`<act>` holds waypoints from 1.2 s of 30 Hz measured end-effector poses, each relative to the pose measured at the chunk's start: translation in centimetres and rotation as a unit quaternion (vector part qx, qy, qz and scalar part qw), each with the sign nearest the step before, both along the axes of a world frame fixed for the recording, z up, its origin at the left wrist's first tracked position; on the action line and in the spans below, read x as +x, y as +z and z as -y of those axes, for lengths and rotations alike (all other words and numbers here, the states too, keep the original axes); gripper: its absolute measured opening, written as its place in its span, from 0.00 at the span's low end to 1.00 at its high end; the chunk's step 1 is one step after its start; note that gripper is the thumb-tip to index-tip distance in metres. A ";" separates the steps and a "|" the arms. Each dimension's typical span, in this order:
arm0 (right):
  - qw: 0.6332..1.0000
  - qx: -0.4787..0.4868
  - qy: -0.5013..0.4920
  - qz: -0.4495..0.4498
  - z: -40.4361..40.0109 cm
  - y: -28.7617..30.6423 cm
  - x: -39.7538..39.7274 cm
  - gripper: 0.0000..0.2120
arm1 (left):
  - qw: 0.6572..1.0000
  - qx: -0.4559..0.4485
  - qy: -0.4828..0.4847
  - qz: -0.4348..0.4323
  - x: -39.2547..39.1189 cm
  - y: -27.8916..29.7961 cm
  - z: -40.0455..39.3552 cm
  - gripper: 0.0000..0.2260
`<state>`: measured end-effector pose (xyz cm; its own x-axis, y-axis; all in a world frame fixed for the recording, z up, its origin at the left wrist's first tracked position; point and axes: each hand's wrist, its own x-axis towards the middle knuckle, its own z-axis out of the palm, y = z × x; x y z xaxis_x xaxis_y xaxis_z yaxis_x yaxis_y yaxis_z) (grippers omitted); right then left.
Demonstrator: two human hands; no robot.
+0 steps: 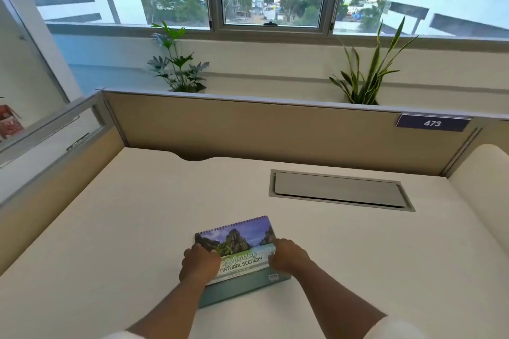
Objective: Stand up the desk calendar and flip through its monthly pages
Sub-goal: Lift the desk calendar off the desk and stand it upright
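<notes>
A wide cream desk (137, 228) is spreading around both hands. The grey hatch (338, 190), beyond the right hand (289, 254), is obstructing nothing. Between them, the spiral-bound scenery-cover desk calendar (239, 245) is lying propped; the left hand (197, 261) and right are gripping its sides, probably to square the base.

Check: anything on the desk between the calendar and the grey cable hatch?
Nothing. In the head view, only bare desk separates the calendar from the cable hatch.

Two potted plants (179, 69) (367, 77) behind the partition (248, 124); a grey hatch (338, 190) in the desk (137, 215).
</notes>
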<state>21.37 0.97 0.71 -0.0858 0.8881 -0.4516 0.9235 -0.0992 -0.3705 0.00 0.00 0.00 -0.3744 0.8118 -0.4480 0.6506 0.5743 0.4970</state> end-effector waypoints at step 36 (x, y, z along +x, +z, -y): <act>0.900 0.023 -0.261 -0.347 -9.7 0.8 -2.9 0.14 | 0.915 0.160 0.293 0.226 -4.5 3.2 -9.6 0.41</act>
